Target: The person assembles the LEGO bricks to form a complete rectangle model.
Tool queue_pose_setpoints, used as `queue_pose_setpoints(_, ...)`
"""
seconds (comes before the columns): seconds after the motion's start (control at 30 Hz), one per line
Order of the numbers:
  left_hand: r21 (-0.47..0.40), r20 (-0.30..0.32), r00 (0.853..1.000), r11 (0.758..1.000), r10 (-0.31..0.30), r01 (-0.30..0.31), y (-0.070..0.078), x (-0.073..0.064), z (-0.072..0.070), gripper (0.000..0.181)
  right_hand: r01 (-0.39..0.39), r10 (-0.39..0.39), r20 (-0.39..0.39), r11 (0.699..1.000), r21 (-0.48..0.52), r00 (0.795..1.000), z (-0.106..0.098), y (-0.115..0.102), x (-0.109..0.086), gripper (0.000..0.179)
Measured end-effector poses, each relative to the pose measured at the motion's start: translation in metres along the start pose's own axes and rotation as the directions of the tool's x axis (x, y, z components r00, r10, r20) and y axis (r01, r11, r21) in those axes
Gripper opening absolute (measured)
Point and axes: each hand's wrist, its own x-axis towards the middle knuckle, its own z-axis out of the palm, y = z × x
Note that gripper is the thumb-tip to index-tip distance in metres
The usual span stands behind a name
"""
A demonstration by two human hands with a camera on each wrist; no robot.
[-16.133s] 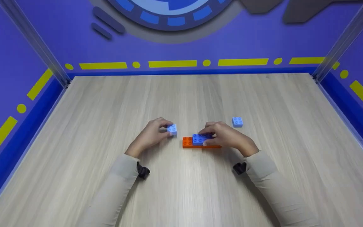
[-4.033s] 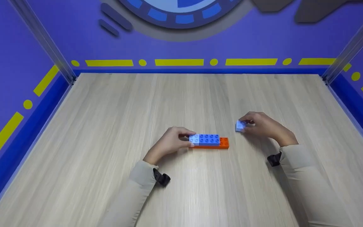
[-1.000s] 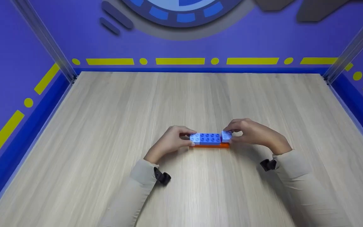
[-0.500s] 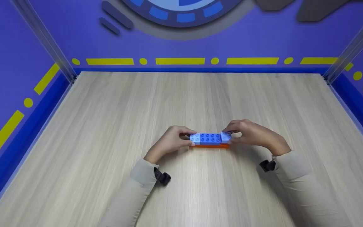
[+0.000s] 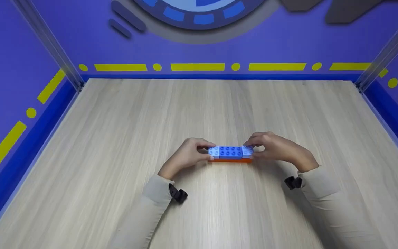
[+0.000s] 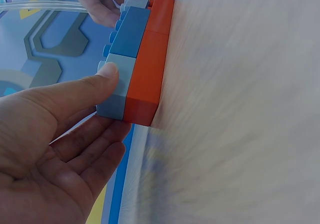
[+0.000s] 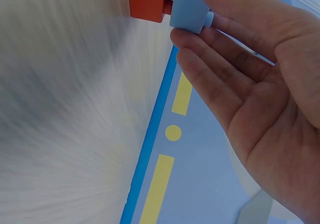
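Note:
In the head view, an orange building-block brick (image 5: 230, 160) lies on the table under a row of blue ones. My left hand (image 5: 186, 154) pinches the light blue brick (image 5: 214, 152) at the row's left end, thumb on its near side. A longer blue brick (image 5: 230, 152) sits in the middle. At the right end my right hand (image 5: 277, 149) pinches another light blue brick (image 5: 247, 151) between thumb and fingers. The right wrist view shows orange studs in a narrow gap between this light blue brick (image 7: 187, 9) and the orange brick (image 7: 146, 2).
The wood-grain table (image 5: 171, 107) spreads round the bricks on every side. A purple back wall (image 5: 199, 52) with yellow marks closes the far edge, and side walls stand left and right. Each wrist carries a black strap device (image 5: 178, 193).
Earlier, my right hand took the light blue brick from the table farther right and brought it over the orange brick's right end. In the last second it has sunk slightly. My left hand stays put.

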Motion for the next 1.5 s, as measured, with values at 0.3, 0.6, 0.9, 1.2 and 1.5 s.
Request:
queue_pose_setpoints(0.3,0.019,-0.001,1.000,1.000,-0.004,0.005,0.0003,-0.0002,-0.0001,0.041,0.031,-0.031,-0.015,0.999,-0.010,0.999,0.0018,0.0008,-0.0007,0.028)
queue_pose_setpoints(0.6,0.019,-0.003,1.000,1.000,-0.002,0.003,0.0000,-0.0012,-0.0006,0.040,0.009,-0.009,-0.002,1.000,0.005,1.000,0.0015,-0.0013,-0.0009,0.028)
queue_pose_setpoints(0.9,0.012,-0.005,1.000,1.000,0.010,-0.009,0.0002,-0.0005,-0.0009,0.041,0.018,-0.018,-0.012,1.000,0.020,1.000,0.0019,-0.0023,-0.0017,0.027)
queue_pose_setpoints(1.2,0.008,0.000,1.000,1.000,0.003,-0.003,0.0002,-0.0005,-0.0007,0.041,0.029,-0.029,-0.026,0.999,0.017,0.999,0.0027,-0.0018,-0.0024,0.027)
queue_pose_setpoints(1.5,0.008,-0.003,1.000,1.000,0.005,-0.005,0.0000,-0.0005,0.0001,0.040,-0.003,0.003,-0.021,1.000,0.001,1.000,0.0038,-0.0018,-0.0021,0.028)
